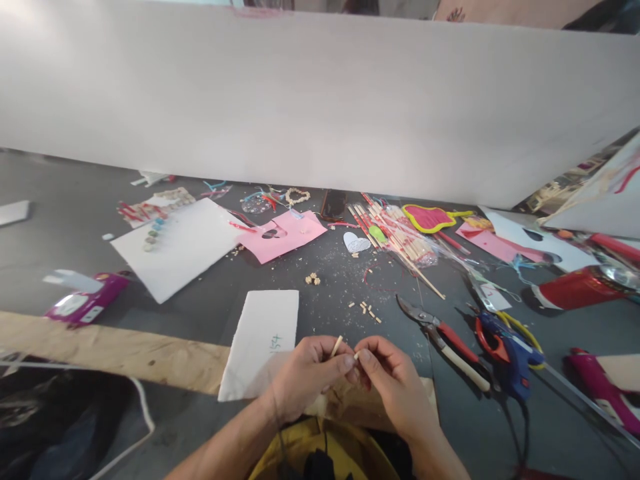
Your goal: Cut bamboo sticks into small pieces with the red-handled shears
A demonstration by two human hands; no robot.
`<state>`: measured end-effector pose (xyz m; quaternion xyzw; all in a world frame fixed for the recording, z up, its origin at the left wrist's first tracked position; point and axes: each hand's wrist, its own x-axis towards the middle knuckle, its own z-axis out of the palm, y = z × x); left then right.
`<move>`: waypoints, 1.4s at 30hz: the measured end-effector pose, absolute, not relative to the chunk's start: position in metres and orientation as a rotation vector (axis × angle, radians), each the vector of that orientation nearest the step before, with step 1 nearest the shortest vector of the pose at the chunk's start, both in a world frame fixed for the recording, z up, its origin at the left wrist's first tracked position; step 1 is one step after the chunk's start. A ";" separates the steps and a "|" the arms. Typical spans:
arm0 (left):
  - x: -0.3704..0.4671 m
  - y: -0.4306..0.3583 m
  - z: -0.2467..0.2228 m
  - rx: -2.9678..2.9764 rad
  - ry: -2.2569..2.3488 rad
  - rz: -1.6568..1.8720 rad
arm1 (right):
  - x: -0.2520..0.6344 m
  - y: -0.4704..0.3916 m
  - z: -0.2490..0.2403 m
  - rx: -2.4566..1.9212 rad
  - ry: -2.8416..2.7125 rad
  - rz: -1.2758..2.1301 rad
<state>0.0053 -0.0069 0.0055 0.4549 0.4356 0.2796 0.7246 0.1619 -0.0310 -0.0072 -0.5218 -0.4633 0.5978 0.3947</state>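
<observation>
My left hand (313, 370) pinches a short piece of wooden stick (337, 346) between thumb and forefinger, its end pointing up. Close beside it, my right hand (390, 373) is closed at the fingertips on a small pale piece (357, 356), perhaps another bit of stick. Both hands are near the table's front edge, fingertips almost touching. Several cut stick bits (367, 311) lie just beyond them. A small cluster of joined wooden bits (313, 279) sits further back. To the left is a white board (265, 333) with green writing, partly behind my left hand.
Pruning shears (445, 343) and a blue glue gun (515, 357) lie at right, near a red can (583, 287). Bagged chopsticks (400, 233), pink paper (283, 237) and a white sheet (185, 247) lie further back. A tall white panel (300, 100) borders the table's far side.
</observation>
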 end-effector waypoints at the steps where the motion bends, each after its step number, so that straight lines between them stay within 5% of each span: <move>1: 0.006 -0.007 0.006 0.994 0.960 0.623 | 0.161 -0.031 -0.006 -1.316 -1.167 1.517; 9: 0.005 -0.005 0.013 1.118 0.992 0.637 | 0.158 -0.032 -0.008 -1.322 -1.137 1.483; 19: 0.001 -0.007 -0.001 0.987 0.932 0.669 | 0.165 -0.030 0.004 -1.545 -1.530 0.942; 42: 0.002 -0.008 0.006 1.087 1.004 0.626 | 0.162 -0.033 0.012 -1.541 -1.524 1.066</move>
